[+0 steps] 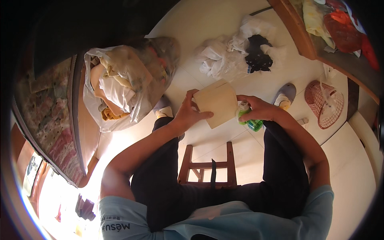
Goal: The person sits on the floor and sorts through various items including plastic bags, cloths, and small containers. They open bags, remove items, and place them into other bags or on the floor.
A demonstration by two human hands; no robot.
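My left hand [192, 112] grips the left edge of a flat, pale tan rectangular piece [217, 103], thumb on top; whether it is card or thin board I cannot tell. My right hand [255, 108] is shut on a small green plastic bottle [245, 112] with a white top, close against the right edge of the tan piece. Below that bottle, a teal-green part [255, 125] shows under my fingers; whether it belongs to the same bottle is unclear. Both hands are above the floor, between my knees.
A clear plastic bag [138, 90] of cloth stands at left. White plastic bags [222, 57] with black cloth [259, 54] lie ahead. A red-and-white lattice basket [322, 103] is at right, below a wooden table edge [300, 33]. A wooden stool [208, 165] is beneath me.
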